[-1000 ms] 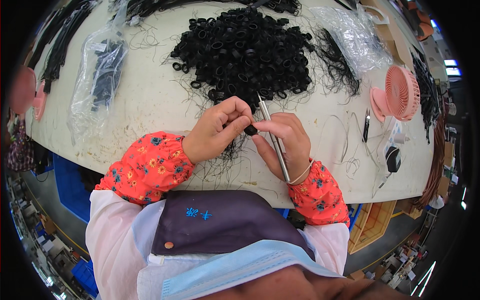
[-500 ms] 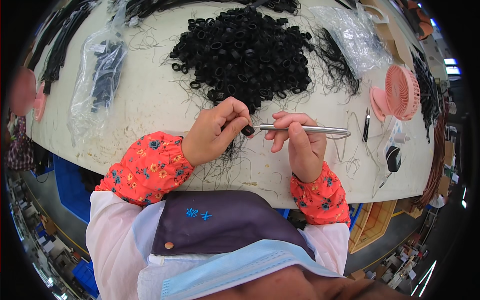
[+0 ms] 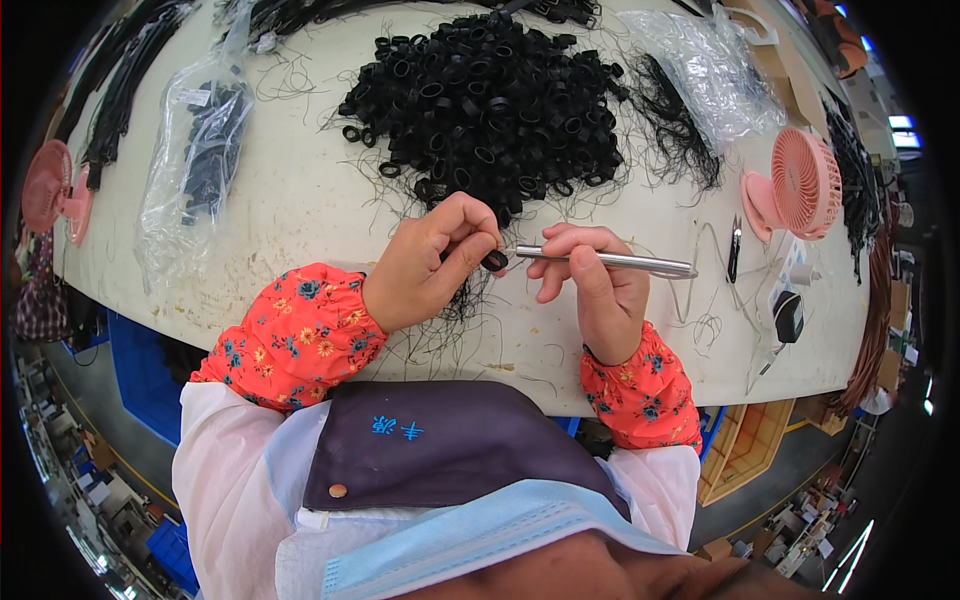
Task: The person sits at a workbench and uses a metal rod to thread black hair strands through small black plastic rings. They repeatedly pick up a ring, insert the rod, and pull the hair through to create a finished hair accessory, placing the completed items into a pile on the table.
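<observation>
Between thumb and fingers, my left hand [image 3: 435, 262] pinches a small black ring [image 3: 494, 261], held above the near part of the table. My right hand [image 3: 600, 290] grips a slim silver pen-shaped tool [image 3: 620, 262] with a thin cable trailing from its right end. The tool's tip points left at the ring, close to it; whether it touches cannot be made out. Beyond both hands lies a big heap of similar black rings [image 3: 490, 110], with loose black threads around its edges. Some black thread scraps [image 3: 460, 300] lie under my left hand.
A clear plastic bag with black pieces [image 3: 205, 150] lies at the left. Pink fans stand at the right [image 3: 800, 185] and far left [image 3: 48, 190]. Near the right fan are a black pen-like tool [image 3: 734, 250] and a white power strip [image 3: 790, 275]. Another clear bag [image 3: 710, 75] lies back right.
The silver tool and my right hand have shifted slightly. The ring in my left hand has turned a little, so its opening shows more. The left fan's head has changed position.
</observation>
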Tool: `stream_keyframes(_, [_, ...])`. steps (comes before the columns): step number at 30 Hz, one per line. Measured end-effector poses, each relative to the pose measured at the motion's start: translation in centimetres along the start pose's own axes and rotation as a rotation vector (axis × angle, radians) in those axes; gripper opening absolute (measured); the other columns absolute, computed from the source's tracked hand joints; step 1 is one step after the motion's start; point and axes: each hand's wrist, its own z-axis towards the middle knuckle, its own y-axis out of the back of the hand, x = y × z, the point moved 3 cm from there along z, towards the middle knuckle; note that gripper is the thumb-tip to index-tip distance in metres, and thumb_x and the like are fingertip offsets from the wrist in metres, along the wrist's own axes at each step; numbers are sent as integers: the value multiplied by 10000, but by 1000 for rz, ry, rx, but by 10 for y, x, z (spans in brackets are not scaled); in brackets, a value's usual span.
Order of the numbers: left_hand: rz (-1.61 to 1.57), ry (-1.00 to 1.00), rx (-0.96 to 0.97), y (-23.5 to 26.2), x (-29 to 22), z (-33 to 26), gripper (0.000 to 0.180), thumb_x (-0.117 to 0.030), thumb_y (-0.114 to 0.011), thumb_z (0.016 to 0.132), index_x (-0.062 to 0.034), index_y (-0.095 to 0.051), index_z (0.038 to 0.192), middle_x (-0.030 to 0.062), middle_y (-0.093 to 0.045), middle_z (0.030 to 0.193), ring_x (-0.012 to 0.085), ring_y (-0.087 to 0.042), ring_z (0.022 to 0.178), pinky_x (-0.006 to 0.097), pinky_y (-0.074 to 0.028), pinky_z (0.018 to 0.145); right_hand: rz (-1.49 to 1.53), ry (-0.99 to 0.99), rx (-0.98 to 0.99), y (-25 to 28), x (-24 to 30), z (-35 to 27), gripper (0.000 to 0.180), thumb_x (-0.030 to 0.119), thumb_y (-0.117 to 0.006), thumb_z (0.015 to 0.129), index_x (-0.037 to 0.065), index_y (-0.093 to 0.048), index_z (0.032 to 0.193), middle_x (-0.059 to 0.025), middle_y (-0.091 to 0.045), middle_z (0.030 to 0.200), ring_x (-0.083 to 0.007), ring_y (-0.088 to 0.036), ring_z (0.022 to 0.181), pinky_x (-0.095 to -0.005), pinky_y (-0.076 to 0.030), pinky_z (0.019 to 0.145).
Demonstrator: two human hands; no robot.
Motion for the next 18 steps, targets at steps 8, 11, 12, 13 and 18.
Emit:
stream_keyframes(8, [120, -53, -40, -1, -4, -1, 55, -33, -520, 945, -15, -517, 997, 29, -609, 819, 52, -569, 749, 205, -445, 647, -751, 346, -24, -16, 0, 3, 309, 35, -719, 767, 49, -585, 1045, -68, -638, 870, -206, -615, 756, -288, -477, 679])
stream_keyframes(11, [107, -83, -59, -3, -1, -1, 75, -20, -554, 924, -20, -556, 999, 34, -623, 812, 44, -546, 684, 207, -439, 601, -740, 313, -65, -17, -4, 2, 341, -21, -711, 707, 67, -595, 1015, -70, -638, 854, -226, -611, 771, -301, -484, 682])
stream_keyframes(12, [108, -78, -35, -3, 0, -2, 95, -13, -547, 926, -12, -549, 1021, 46, -636, 864, 48, -558, 716, 205, -450, 626, -727, 287, -78, -17, -4, 1, 323, -28, -703, 717, 64, -595, 1008, -71, -636, 850, -212, -615, 775, -292, -486, 690])
stream_keyframes(13, [109, -73, -12, -3, 0, -2, 115, -6, -540, 928, -4, -541, 1043, 57, -649, 915, 53, -569, 749, 203, -461, 651, -677, 230, -117, -15, -3, 1, 316, -31, -694, 734, 58, -588, 1018, -67, -634, 856, -190, -614, 786, -279, -485, 704])
stream_keyframes(18, [287, -200, -25, -4, -2, -1, 205, -12, -594, 886, -47, -583, 1087, 92, -665, 1076, 54, -552, 666, 203, -442, 574, -224, 41, -249, -5, -8, 1, 304, -38, -655, 810, 29, -540, 1083, -51, -618, 911, -101, -596, 854, -232, -482, 759])
